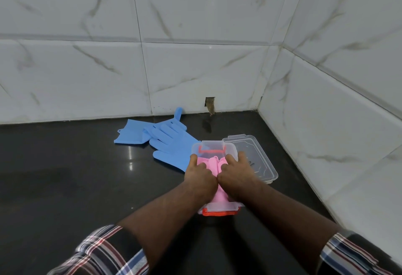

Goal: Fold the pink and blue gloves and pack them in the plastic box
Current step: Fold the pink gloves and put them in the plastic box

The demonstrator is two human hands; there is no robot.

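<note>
Lying unfolded on the dark tabletop [65,166] at the left, against the tiled wall, are the blue gloves [167,142], not yet packed. To their right the left hand [199,177] and right hand [238,177], fingers curled, press the folded pink gloves [212,165] down into the plastic box [212,145], its clear lid [252,155] lying just beyond. Pressing evenly and flattening the pink bundle low would likely leave room for the blue pair.

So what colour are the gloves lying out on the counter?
Blue gloves, lying flat on the black counter; the head view shows them plainly.
</note>
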